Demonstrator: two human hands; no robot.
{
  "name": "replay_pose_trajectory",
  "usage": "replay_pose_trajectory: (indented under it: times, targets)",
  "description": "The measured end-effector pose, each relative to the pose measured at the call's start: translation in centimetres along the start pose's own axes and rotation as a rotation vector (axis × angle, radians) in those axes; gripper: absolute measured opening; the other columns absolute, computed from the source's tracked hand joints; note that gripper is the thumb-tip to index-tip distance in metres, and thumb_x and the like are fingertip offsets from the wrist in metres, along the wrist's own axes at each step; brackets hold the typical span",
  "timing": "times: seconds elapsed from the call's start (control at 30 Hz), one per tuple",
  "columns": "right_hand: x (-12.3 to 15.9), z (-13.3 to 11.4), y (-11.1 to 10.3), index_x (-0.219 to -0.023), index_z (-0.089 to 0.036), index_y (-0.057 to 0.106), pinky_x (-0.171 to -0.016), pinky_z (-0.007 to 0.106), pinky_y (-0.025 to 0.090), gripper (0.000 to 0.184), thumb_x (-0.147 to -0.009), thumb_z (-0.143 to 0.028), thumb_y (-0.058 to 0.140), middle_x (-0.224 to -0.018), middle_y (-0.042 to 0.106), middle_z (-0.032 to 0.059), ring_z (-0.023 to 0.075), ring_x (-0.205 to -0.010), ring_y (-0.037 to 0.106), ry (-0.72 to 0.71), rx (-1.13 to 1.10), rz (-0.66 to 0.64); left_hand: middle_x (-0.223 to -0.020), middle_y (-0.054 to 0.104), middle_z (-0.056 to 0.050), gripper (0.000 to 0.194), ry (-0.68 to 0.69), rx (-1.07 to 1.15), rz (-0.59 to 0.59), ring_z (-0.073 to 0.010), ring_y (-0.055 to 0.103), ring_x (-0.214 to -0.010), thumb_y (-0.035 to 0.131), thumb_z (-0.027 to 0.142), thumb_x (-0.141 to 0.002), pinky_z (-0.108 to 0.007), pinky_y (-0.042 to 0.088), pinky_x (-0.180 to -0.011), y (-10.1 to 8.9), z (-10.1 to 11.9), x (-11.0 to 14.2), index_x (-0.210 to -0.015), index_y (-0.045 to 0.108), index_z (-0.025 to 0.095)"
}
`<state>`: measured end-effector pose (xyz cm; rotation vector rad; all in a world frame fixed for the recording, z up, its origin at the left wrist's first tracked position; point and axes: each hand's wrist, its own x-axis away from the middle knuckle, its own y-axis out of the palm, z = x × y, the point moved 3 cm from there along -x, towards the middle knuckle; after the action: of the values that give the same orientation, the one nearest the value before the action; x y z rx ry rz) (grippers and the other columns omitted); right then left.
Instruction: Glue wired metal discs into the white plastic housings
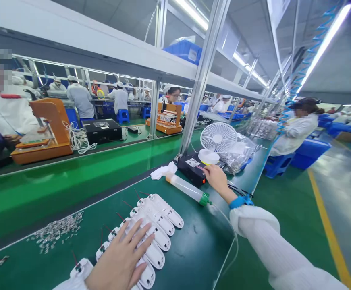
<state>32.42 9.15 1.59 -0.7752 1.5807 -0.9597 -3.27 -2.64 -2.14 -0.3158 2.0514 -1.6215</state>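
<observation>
The left hand [122, 257] lies flat, fingers spread, on a row of white oblong plastic casings [151, 225] lined up on the near part of the green bench [193, 257]. They look light, stiff and smooth — likely to slide, so best gripped by the long sides, away from the thin red wires at their far ends. The right hand [216, 177] reaches far right to a black box [190, 169], fingertips apparently pinching something small — I cannot tell what. A clear syringe-like tube [187, 188] lies between.
</observation>
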Motion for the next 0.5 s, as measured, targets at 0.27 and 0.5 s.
replay_pose_trajectory:
  times: [0.27, 0.5]
  targets:
    - [-1.4, -3.8, -1.1, -0.113, -0.015, 0.053, -0.085, 0.044, 0.045, 0.029, -0.089, -0.031, 0.055, -0.115, 0.054, 0.0078, 0.0219, -0.101, 0.055, -0.028, -0.018, -0.048, -0.144, 0.032, -0.004, 0.055, -0.012, 0.056, -0.164, -0.0296, 0.033, -0.13, 0.043, 0.041, -0.092, -0.048, 0.032, -0.104, -0.2, 0.2, -0.5, -0.141, 0.022, 0.029]
    - [9.9, -15.6, -2.8, -0.12, -0.014, 0.053, -0.089, 0.04, 0.043, 0.043, -0.083, -0.035, 0.059, -0.118, 0.056, 0.0118, 0.0253, -0.108, 0.051, -0.375, -0.269, -0.236, -0.146, 0.025, -0.006, 0.065, 0.03, 0.19, -0.285, -0.0327, 0.031, -0.13, 0.041, 0.054, -0.088, -0.053, 0.035, -0.1, -4.4, -1.3, 1.1, -0.142, 0.01, 0.033]
